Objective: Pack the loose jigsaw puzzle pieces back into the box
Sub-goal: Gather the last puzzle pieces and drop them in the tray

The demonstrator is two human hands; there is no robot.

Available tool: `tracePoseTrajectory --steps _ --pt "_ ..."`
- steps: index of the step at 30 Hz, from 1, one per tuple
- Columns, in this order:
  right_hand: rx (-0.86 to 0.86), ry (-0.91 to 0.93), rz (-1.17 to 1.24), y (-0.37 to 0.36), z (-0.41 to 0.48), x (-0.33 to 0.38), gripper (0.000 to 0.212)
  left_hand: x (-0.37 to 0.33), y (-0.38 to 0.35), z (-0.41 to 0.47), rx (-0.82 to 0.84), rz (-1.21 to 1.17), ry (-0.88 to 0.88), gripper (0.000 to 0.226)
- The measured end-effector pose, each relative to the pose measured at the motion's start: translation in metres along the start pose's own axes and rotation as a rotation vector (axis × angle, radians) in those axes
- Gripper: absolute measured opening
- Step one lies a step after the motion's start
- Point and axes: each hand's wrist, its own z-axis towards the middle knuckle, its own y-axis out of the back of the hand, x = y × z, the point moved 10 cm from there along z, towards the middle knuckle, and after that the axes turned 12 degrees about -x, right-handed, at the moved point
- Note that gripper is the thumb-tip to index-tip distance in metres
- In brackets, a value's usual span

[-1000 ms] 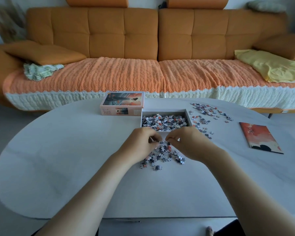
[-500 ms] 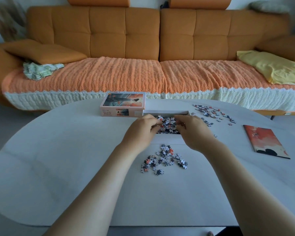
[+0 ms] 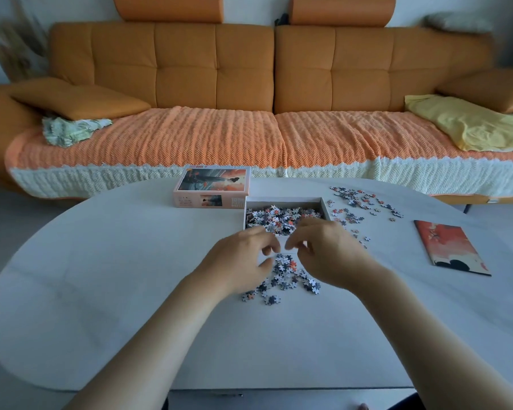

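I see both hands low over the white oval worktop [image 3: 107,276], side by side and nearly touching at the fingertips. Left hand [image 3: 243,261]: fingers curled inward, thumb towards the palm; motion blur hides whether it grips any piece, so I cannot tell. Right hand [image 3: 326,255]: fingers bent and loosely spread, thumb and forefinger drawn near each other; again I cannot tell whether a piece sits between them. Directly beneath and just nearer me than the fingertips lies a small heap of loose puzzle pieces [image 3: 285,276], grey, white and orange, flat on the worktop, partly covered by both hands. Just beyond the fingertips stands the open box tray [image 3: 285,200], white-walled, with a layer of packed pieces [image 3: 279,217] inside; the right hand's fingertips overlap its near edge in view. Beyond the left hand, touching the tray's far left corner, sits the box lid [image 3: 212,187], picture side up. Beyond and to the outer side of the right hand, a second scatter of pieces [image 3: 362,201] is spread thinly on the worktop, just beside the tray's wall. Well out past the right hand lies a flat orange picture sheet [image 3: 447,247]. Behind the worktop runs an orange sofa [image 3: 214,63] with a knitted throw [image 3: 190,137] over the seat.
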Motion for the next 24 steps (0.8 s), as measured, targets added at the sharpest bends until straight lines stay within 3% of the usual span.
tracePoseTrajectory --steps 2,5,12,15,19,24 --pt "0.164 -0.028 -0.054 -0.018 -0.015 0.0 0.029 0.01 -0.016 -0.013 0.147 0.07 0.046 0.038" --pt "0.255 -0.034 -0.169 -0.037 -0.032 -0.001 0.039 0.016 -0.034 -0.028 0.249 0.089 0.056 0.059" --pt "0.3 -0.091 -0.077 -0.046 -0.037 -0.002 0.033 0.007 -0.031 -0.03 0.188 -0.078 0.087 0.034" --pt "0.297 -0.149 -0.057 -0.037 -0.037 -0.011 0.034 0.013 -0.026 -0.032 0.217 -0.058 0.117 0.045" --pt "0.455 -0.172 -0.186 -0.047 -0.045 -0.014 0.054 0.017 -0.029 -0.04 0.293 0.034 0.11 0.063" --pt "0.449 -0.22 -0.071 -0.057 -0.04 -0.004 0.035 0.007 -0.029 -0.036 0.242 -0.038 0.1 0.036"
